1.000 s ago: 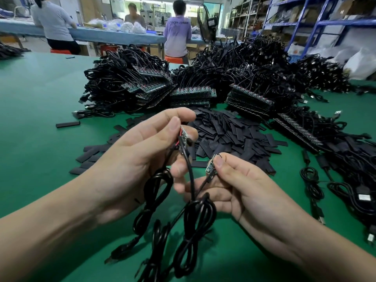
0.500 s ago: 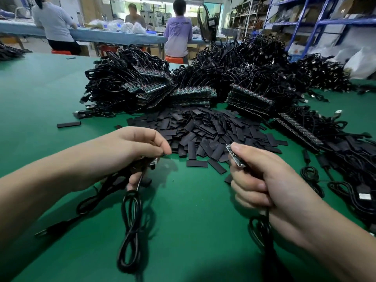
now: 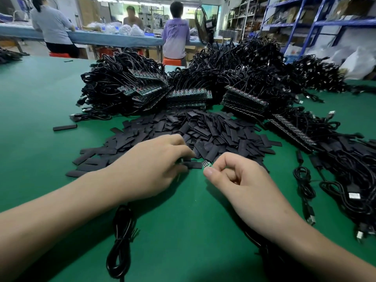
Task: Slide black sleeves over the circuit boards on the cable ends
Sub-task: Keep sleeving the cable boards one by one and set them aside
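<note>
A heap of flat black sleeves (image 3: pixel 205 131) lies on the green table (image 3: pixel 40 102) in front of me. My left hand (image 3: pixel 154 167) reaches to the heap's near edge, and its curled fingertips pinch one black sleeve (image 3: pixel 193 165). A coiled black cable (image 3: pixel 121 231) trails out from under that wrist. My right hand (image 3: pixel 240 180) pinches a small green circuit board (image 3: pixel 207 164) between thumb and forefinger, just right of that sleeve. The board's own cable is hidden under the hand.
Big piles of black cables with circuit-board strips (image 3: pixel 142 88) fill the table behind the sleeves. More cables (image 3: pixel 345 169) spread along the right side. One stray sleeve (image 3: pixel 64 127) lies at the left. People sit at a far bench (image 3: pixel 97 37).
Both hands have dropped from chest height and moved forward to the sleeve heap. The left hand went down onto a sleeve, and the right hand brought its board close beside it.
</note>
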